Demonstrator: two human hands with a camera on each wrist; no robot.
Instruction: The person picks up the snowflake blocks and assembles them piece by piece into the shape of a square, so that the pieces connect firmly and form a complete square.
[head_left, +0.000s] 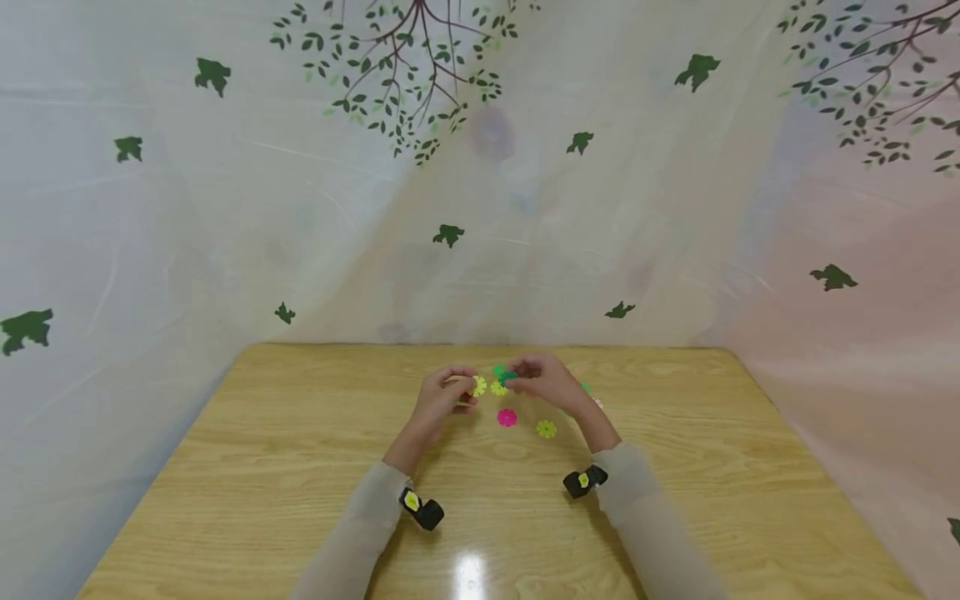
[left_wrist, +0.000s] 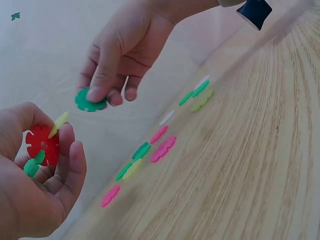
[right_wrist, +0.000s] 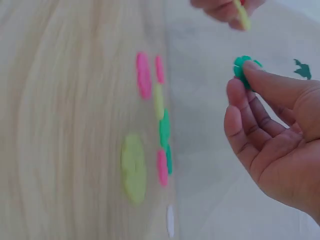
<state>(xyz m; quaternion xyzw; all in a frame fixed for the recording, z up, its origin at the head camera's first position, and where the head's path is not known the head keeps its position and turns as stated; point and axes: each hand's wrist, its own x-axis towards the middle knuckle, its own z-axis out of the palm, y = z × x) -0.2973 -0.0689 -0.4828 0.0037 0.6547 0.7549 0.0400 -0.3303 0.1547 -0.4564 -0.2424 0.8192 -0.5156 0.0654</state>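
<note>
In the left wrist view my left hand (left_wrist: 40, 175) grips a small joined piece: a red notched disc (left_wrist: 43, 145) with a yellow disc (left_wrist: 59, 124) and a green disc (left_wrist: 34, 164) slotted into its edge. My right hand (left_wrist: 127, 50) pinches a single dark green notched disc (left_wrist: 90, 101) between thumb and fingers. Both hands are raised above the table, facing each other, and the discs they hold are apart. The right wrist view shows the right hand (right_wrist: 280, 120) with the green disc (right_wrist: 244, 71) at its fingertips; only part of the left hand (right_wrist: 227, 11) appears there.
Several loose notched discs lie on the wooden table (head_left: 300, 433), among them a pink disc (head_left: 507, 417) and a yellow-green disc (head_left: 547, 429). More green, pink, yellow and white ones lie beyond. A printed cloth backdrop (head_left: 360, 250) stands at the table's far edge.
</note>
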